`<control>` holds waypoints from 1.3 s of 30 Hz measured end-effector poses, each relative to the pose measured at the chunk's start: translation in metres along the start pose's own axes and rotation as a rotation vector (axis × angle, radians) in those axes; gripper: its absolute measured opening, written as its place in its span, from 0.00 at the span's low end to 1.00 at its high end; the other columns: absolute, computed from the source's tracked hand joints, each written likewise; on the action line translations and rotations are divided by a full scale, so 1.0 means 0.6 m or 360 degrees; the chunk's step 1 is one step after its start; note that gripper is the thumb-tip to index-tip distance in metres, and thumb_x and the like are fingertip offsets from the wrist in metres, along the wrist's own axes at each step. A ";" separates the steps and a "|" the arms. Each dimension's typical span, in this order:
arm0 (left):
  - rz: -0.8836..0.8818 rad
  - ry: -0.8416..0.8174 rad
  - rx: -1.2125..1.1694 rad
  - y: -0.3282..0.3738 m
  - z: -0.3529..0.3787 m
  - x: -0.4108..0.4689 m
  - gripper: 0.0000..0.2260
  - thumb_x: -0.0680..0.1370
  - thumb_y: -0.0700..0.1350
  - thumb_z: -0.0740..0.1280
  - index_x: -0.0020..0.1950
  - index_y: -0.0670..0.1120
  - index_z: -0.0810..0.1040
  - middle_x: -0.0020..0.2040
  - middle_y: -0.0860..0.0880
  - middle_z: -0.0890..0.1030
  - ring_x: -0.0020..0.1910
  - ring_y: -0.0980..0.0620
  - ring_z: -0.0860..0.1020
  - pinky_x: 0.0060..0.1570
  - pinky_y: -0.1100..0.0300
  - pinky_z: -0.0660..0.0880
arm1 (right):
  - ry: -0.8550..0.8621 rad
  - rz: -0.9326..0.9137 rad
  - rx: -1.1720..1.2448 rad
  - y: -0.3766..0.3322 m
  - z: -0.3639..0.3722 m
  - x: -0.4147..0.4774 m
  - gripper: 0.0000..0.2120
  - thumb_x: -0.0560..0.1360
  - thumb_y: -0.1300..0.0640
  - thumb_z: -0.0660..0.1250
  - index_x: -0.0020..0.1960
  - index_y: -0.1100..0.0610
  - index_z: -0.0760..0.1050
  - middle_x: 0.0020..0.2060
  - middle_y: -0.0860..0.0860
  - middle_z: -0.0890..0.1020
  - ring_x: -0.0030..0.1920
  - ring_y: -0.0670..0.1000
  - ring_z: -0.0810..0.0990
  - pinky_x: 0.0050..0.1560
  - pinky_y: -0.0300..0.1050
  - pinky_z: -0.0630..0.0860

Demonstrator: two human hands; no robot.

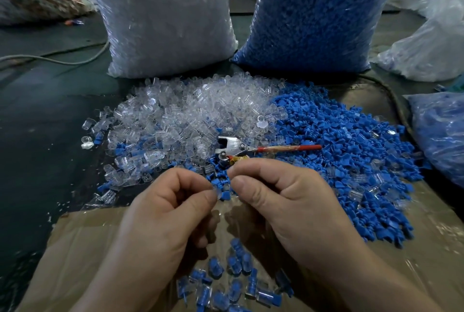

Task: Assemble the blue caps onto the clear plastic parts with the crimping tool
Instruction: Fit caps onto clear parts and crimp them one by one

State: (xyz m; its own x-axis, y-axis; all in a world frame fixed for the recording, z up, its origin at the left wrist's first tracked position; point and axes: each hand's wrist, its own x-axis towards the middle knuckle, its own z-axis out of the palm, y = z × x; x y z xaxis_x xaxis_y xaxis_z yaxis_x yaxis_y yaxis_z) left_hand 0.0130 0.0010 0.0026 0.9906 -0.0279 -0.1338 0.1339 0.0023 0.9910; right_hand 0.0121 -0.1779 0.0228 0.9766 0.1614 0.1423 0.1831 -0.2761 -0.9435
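Note:
My left hand [168, 208] pinches a clear plastic part [217, 192] between thumb and forefinger. My right hand [281, 201] pinches a blue cap [222, 183] and holds it against that clear part. Just beyond the hands lies the crimping tool [233, 147], metal-jawed with a red handle pointing right, untouched. A heap of clear plastic parts [190, 113] spreads at centre left. A heap of blue caps [351, 151] lies to its right. Several assembled pieces [233, 279] lie on the cardboard below my hands.
A tall bag of clear parts [163, 17] and a tall bag of blue caps [319, 12] stand behind the heaps. Another blue-filled bag [444, 135] lies at the right edge. Brown cardboard [75, 249] covers the near surface. A grey cable [50, 59] runs at the left.

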 end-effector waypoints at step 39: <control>0.0073 0.0039 0.0149 0.001 -0.005 -0.001 0.12 0.72 0.36 0.73 0.40 0.54 0.81 0.26 0.44 0.79 0.22 0.50 0.75 0.21 0.62 0.72 | -0.0134 0.0218 -0.1782 0.031 -0.042 0.032 0.37 0.74 0.28 0.52 0.77 0.44 0.49 0.77 0.47 0.54 0.76 0.54 0.50 0.75 0.54 0.48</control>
State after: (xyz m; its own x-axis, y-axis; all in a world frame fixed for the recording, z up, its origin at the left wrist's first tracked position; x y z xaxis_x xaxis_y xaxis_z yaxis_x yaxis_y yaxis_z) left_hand 0.0125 0.0042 0.0033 0.9962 -0.0057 -0.0872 0.0863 -0.0907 0.9921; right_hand 0.0374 -0.2037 0.0153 0.9932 0.1160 -0.0025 0.1144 -0.9829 -0.1445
